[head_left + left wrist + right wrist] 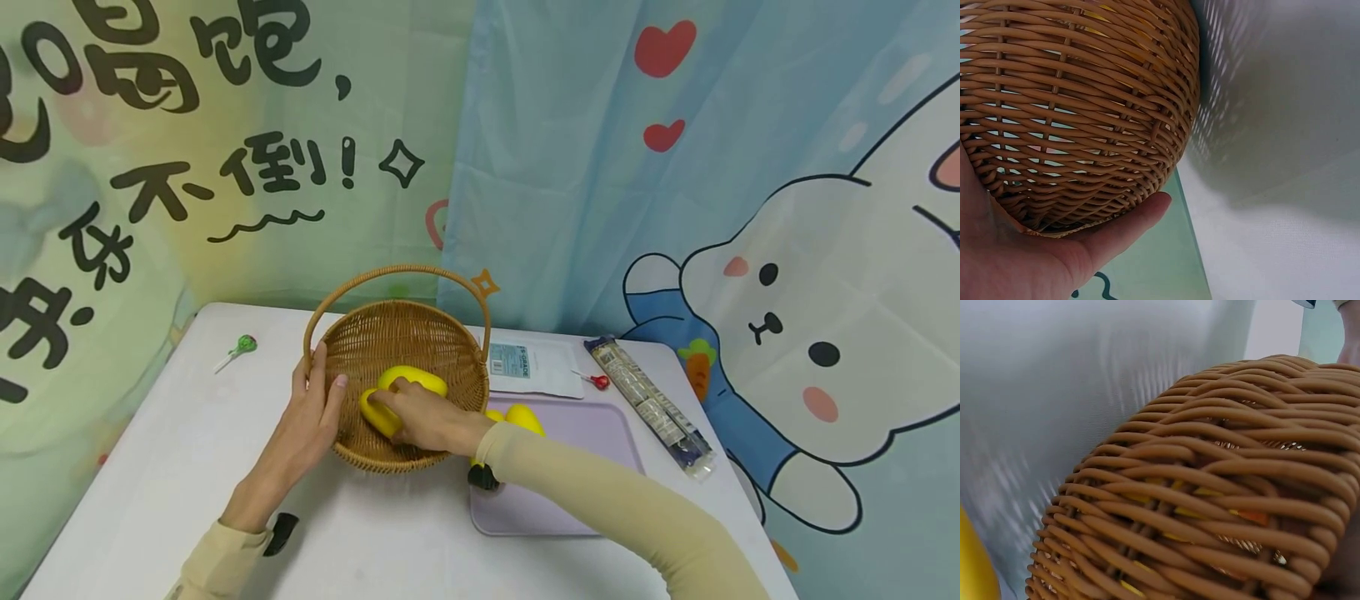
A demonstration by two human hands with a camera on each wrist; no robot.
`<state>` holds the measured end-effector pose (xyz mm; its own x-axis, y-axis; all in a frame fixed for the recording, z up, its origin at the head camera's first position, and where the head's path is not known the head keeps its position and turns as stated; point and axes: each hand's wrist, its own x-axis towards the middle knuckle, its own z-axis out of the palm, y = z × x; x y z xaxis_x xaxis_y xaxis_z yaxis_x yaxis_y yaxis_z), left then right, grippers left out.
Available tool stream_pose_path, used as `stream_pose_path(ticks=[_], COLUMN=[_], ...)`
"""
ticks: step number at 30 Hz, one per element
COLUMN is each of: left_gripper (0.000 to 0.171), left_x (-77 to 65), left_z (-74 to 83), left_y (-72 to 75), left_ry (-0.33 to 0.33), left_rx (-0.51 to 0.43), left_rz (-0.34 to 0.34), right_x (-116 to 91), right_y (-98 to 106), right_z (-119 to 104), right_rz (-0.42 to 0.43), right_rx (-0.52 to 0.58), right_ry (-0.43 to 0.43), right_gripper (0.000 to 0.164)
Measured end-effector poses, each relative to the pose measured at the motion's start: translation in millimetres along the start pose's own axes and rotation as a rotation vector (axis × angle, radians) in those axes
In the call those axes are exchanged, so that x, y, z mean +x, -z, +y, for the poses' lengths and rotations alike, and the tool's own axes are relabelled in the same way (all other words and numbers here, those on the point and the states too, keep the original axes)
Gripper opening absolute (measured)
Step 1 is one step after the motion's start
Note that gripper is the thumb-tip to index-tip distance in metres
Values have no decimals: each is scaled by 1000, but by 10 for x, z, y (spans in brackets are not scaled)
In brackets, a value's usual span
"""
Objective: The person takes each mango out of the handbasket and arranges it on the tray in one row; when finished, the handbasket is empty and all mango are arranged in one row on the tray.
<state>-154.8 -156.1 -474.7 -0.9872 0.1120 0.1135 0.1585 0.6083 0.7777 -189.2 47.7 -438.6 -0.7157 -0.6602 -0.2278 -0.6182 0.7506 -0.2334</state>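
Note:
A brown wicker basket (450, 350) with an arched handle stands tilted on the table, its mouth facing me. My left hand (302, 425) grips the basket's left rim; in the left wrist view the thumb (1132, 228) lies along the rim. Inside the basket, my right hand (427, 417) holds a smooth yellow fruit-like piece (379, 417), partly covered by the fingers. Behind it lies another yellow piece (416, 377). Through the weave in the right wrist view, only bits of yellow show, and the right hand's fingers are hidden.
Right of the basket, a lilac tray (555, 517) bears more yellow pieces (525, 417), partly behind my right sleeve. Beyond it lie a white packet (547, 371), a red lollipop (600, 382) and a long wrapped pack (652, 408). A green lollipop (246, 342) lies at the left.

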Motion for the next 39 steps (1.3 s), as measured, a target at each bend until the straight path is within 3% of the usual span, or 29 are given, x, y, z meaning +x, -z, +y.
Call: stream_pose_path(ticks=[7, 13, 30, 39], left_gripper=[72, 72, 72, 72], left_x=[-7, -5, 7, -1], left_z=[-8, 0, 13, 20], left_y=[-3, -6, 3, 8], left_ry=[6, 4, 17, 13], left_rx=[5, 7, 6, 10], left_rz=[1, 1, -16, -17], right_x=[-58, -198, -835, -1171], right_y=[74, 252, 750, 884], right_z=[55, 85, 196, 327], right_rz=[6, 14, 184, 214], right_rx=[98, 197, 266, 266], right_ry=[-16, -45, -3, -95], right_gripper=[66, 68, 67, 68])
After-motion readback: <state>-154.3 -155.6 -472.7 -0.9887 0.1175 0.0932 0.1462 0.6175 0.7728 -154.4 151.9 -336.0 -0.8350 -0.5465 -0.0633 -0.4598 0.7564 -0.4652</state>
